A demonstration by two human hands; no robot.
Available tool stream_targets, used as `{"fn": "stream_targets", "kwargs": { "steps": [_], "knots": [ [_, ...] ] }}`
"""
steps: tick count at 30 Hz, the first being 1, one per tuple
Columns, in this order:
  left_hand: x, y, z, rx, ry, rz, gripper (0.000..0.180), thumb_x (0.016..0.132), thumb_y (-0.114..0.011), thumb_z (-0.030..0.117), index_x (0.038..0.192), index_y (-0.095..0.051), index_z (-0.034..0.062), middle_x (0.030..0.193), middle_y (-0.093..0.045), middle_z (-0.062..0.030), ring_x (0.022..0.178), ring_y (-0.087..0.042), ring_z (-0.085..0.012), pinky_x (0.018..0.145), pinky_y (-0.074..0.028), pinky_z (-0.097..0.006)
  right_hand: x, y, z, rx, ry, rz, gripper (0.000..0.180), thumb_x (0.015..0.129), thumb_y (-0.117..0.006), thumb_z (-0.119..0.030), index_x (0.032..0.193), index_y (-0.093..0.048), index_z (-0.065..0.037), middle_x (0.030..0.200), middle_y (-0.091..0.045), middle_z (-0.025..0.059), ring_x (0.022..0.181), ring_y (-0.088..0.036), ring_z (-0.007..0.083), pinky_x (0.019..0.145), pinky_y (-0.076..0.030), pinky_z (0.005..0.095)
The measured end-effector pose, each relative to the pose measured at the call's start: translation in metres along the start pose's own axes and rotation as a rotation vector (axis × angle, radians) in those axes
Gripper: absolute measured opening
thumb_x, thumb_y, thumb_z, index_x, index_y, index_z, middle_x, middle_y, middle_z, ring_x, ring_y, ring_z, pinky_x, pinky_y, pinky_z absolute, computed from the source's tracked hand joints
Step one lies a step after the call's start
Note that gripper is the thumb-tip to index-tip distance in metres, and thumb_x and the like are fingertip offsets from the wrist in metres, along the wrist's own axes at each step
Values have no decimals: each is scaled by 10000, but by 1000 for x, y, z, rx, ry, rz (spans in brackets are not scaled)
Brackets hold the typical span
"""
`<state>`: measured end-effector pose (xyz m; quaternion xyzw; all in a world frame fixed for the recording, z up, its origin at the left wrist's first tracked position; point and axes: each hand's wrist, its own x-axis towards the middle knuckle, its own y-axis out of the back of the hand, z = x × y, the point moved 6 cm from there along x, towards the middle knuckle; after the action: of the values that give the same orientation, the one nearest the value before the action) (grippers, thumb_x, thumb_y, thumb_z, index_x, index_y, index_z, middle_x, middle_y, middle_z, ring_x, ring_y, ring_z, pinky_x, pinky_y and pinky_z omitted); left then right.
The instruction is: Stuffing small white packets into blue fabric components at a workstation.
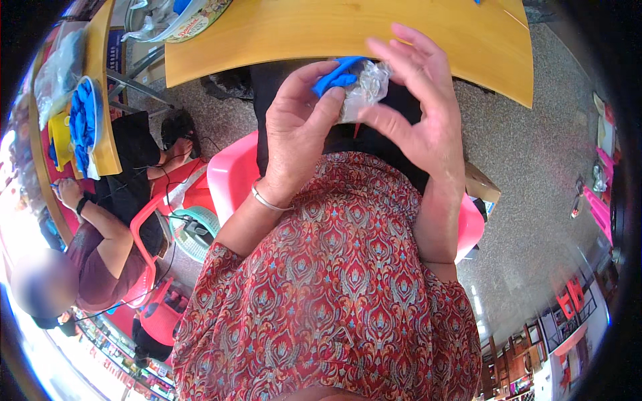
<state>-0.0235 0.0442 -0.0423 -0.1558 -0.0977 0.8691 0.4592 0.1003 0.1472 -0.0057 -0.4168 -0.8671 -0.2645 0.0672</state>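
My left hand (301, 110) pinches a piece of blue fabric or soft material (341, 75) between thumb and fingers, above my lap. Pressed up against it is a crumpled clear plastic bag (372, 85), shiny and creased; whether anything else is inside it I cannot make out. On the other side my right hand (424, 100) has its fingers spread and slightly blurred. Its thumb comes close to the lower edge of the bag, and no firm grip on it shows.
The yellow tabletop (374, 30) lies just beyond my hands, with a round tub (194, 23) at its left. At the left, a person (100, 247) sits by another table holding blue pieces (82, 120) in a dish. A teal basket (194, 230) stands beside my pink chair (231, 174).
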Motion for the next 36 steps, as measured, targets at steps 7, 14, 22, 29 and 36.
{"fn": "stream_targets", "kwargs": {
  "steps": [7, 14, 22, 29, 36],
  "knots": [
    [1, 6, 4, -33, 19, 37, 255, 950, -570, 111, 1179, -570, -2, 1066, -639, -72, 932, -602, -102, 835, -503, -244, -5, -20, -10, 44, 62, -211, 596, 610, -837, -172, 1182, -666, -175, 1372, -459, 98, 1213, -499, 254, 927, -456, 341],
    [1, 19, 0, 58, 213, -37, 268, 976, -537, 208, 1117, -612, -6, 843, -646, -42, 714, -577, -87, 672, -485, -220, -3, -21, -6, 41, 92, 27, 301, 781, -721, -86, 1077, -671, -71, 1045, -630, 98, 868, -644, 235, 739, -522, 303],
    [1, 24, -4, 194, 104, 44, 251, 977, -539, 251, 1000, -640, 23, 748, -555, 25, 666, -468, -45, 623, -410, -200, -4, -28, 6, 135, -38, 115, 147, 846, -653, -35, 992, -669, -29, 894, -658, 96, 797, -647, 192, 705, -502, 266],
    [-4, 10, -5, -47, 130, 2, 175, 956, -564, 130, 1053, -585, -14, 991, -581, -41, 924, -531, -83, 819, -451, -219, -4, -29, 17, 210, -57, 136, 198, 846, -691, -101, 1026, -662, -23, 950, -662, 94, 842, -640, 169, 742, -491, 259],
    [-4, 28, -10, -18, 124, 70, 93, 926, -599, 82, 988, -605, 12, 897, -611, 14, 825, -531, -59, 745, -441, -203, -2, -33, 4, 223, -35, -154, 508, 684, -798, -107, 1168, -647, -94, 1012, -606, 63, 850, -606, 152, 721, -484, 240]
  ]
}}
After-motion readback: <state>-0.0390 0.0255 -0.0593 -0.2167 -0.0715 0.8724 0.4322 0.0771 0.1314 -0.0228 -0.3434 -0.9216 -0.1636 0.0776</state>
